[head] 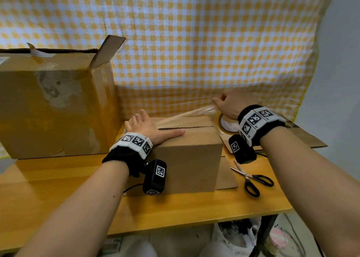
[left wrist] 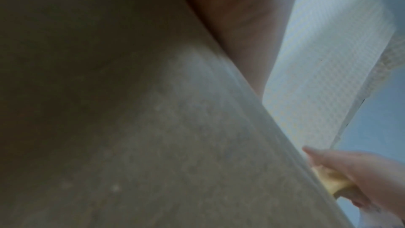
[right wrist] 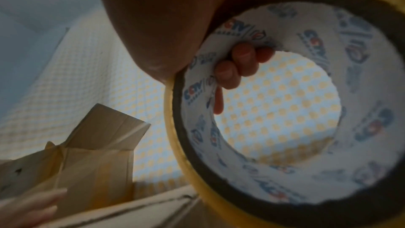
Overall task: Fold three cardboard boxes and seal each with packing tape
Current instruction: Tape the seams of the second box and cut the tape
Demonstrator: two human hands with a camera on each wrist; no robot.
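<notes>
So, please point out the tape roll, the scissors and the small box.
tape roll (right wrist: 291,103): right wrist view, printed inner core.
scissors (head: 251,178): head view, near the pivot.
small box (head: 191,159): head view, front wall.

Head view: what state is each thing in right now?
Small box: flaps folded shut, seam untaped.
Tape strip: stretched above the box top.
Tape roll: gripped by right hand.
Left hand: flat on the box.
Big box: open, flap up.
Scissors: open, lying on table.
</notes>
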